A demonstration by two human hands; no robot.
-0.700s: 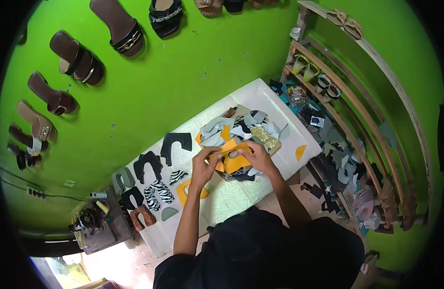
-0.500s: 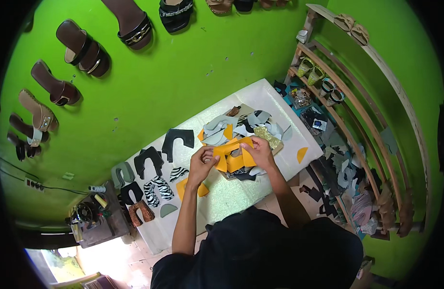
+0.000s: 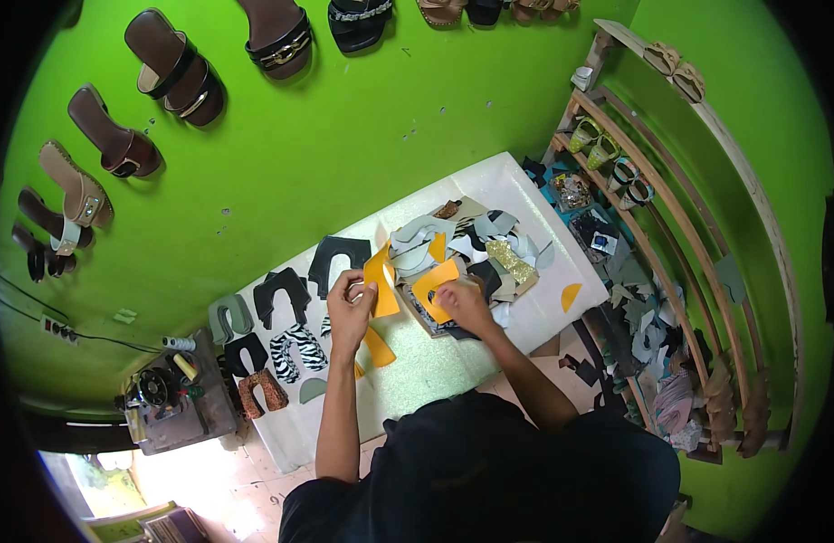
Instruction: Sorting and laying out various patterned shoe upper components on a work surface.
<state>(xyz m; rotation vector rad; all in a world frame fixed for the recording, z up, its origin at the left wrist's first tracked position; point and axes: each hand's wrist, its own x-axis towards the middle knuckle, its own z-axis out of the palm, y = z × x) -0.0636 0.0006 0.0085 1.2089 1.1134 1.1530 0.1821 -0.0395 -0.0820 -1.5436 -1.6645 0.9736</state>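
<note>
My left hand (image 3: 349, 306) is closed on a yellow cut-out piece (image 3: 380, 282) of thin sheet material, held upright over the middle of the table. To its right, my right hand (image 3: 467, 306) grips a second yellow cut-out piece (image 3: 430, 281) above a heap of scraps. The heap (image 3: 419, 240) mixes grey, black, white, zebra-striped and glittery gold pieces, seemingly in a shallow tray or box. Another yellow piece (image 3: 378, 348) lies on the table by my left forearm. Left of that sit U-shaped cut pieces: black (image 3: 281, 297), zebra-striped (image 3: 296, 351), leopard-patterned (image 3: 262, 391) and grey (image 3: 229, 319).
The whitish table (image 3: 435, 371) stands along a green wall hung with sandals (image 3: 177, 68). A wooden rack (image 3: 657, 154) with shoes rises at the right, above loose scraps (image 3: 648, 326). A small cabinet (image 3: 177, 403) with spools and tools is at the left.
The yellow pieces, held together between both hands before, are now apart, one in each hand. My left hand has moved slightly left. The whole view has shifted a little.
</note>
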